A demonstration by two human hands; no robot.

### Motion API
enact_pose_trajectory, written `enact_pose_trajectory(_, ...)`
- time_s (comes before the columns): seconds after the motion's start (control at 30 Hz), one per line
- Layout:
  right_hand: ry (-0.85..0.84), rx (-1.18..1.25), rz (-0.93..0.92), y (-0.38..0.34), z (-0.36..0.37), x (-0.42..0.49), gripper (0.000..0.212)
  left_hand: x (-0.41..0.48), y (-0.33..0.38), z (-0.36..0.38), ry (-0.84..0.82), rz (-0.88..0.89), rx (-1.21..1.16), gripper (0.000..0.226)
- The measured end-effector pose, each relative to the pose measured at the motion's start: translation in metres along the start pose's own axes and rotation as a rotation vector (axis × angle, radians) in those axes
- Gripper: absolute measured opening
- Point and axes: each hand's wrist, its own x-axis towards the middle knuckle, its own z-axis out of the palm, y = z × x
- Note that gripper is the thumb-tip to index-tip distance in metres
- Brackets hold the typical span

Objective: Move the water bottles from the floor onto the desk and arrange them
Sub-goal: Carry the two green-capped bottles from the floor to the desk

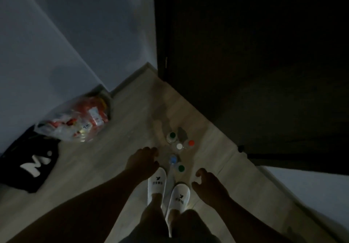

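Far left of the fingers: a black bag [28, 165] marked "M." and a clear plastic bag [75, 122] of red packets, both on the floor [117, 148] by the wall. Left hand [142, 162]: empty, fingers [151, 151] loosely curled and apart, hanging just left of the bottles. Water bottles [179, 146]: five, upright on the floor, shown from above by their caps (two green, one white, one red, one blue). They are clustered between the two hands, ahead of the white slippers [157, 181], and none is touched. Handling, judged: moderate weight if full, thin-walled, smooth, yielding to a squeeze; best taken round the neck under the cap, or mid-body. Right hand [209, 183]: empty, fingers relaxed and parted, just right of the nearest green cap. Worktop: not identifiable in the dark area at right.
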Motion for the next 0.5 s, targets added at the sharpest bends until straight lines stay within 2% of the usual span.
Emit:
enact_pose_trajectory(0.17, -0.003, -0.125, 0.002, 0.003, -0.023, 0.035, 0.041, 0.019, 0.005, 0.011, -0.014, -0.072, -0.086, 0.037)
enact_pose_trajectory(0.33, -0.04, -0.203, -0.085, 0.016, -0.041, 0.066, 0.042, 0.034, 0.021, 0.03, -0.017, -0.173, -0.182, 0.037)
enact_pose_trajectory(0.5, -0.13, -0.334, -0.193, 0.031, -0.055, 0.105, 0.04, 0.05, 0.041, 0.054, 0.074, -0.347, -0.292, 0.031)
